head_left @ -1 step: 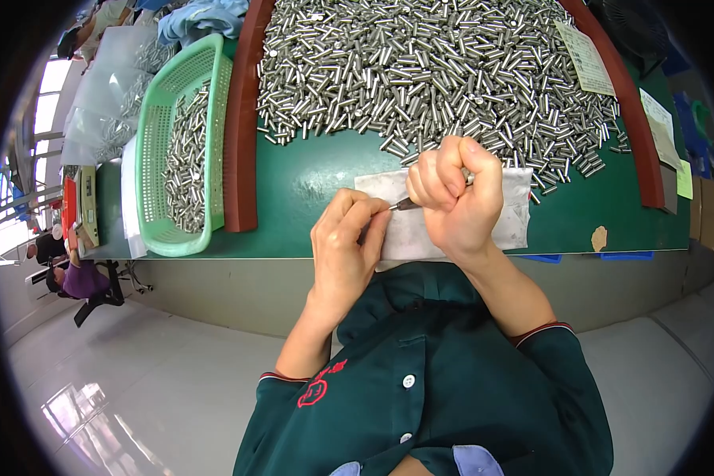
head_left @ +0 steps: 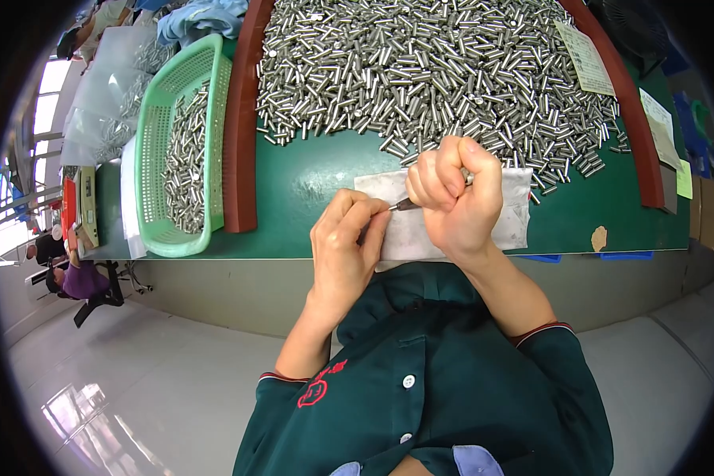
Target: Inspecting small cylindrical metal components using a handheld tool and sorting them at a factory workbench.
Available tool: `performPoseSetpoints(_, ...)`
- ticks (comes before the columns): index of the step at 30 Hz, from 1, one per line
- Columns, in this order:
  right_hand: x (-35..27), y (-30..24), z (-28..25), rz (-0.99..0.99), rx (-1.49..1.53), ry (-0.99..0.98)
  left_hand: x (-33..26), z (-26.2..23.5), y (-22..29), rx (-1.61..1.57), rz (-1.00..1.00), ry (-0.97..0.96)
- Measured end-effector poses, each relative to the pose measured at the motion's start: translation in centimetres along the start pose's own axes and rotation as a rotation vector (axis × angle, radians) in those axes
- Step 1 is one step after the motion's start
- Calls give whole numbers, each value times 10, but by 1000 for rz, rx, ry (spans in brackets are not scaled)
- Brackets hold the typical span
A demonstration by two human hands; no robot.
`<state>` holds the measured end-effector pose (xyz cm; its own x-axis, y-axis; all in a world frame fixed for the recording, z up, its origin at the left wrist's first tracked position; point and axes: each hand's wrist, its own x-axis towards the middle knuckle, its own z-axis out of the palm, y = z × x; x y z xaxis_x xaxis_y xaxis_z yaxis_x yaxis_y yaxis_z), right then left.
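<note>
My right hand [head_left: 452,198] is closed in a fist around a thin metal pin [head_left: 405,205]. The pin's dark tip sticks out to the left, and a bit of metal shows at the top of the fist. The thumb and fingertips of my left hand [head_left: 345,246] pinch that tip. Both hands hover over a white cloth [head_left: 508,214] lying on the green table [head_left: 309,174] near its front edge. Just behind the hands a large heap of short silver pins [head_left: 428,71] covers the table.
A curved brown rim [head_left: 239,143] bounds the heap on the left and right. Left of it stands a green plastic basket [head_left: 174,143] partly filled with pins. Clear bags of pins lie at the far left, paper sheets [head_left: 587,59] at the right. People sit in the far-left distance.
</note>
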<state>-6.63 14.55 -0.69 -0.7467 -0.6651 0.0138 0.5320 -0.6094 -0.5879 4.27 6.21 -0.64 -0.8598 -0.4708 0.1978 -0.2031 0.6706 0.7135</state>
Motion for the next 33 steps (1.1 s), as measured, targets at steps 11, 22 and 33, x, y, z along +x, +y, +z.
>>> performPoseSetpoints(11,2,3,6,-24,-68,-14,6,-2,-3,-80,-17,-33)
performPoseSetpoints(22,2,7,7,-44,-142,29,7,-9,-1,-62,48,-38)
performPoseSetpoints(33,2,4,7,-25,-44,16,17,-34,-30,-1169,-484,-65)
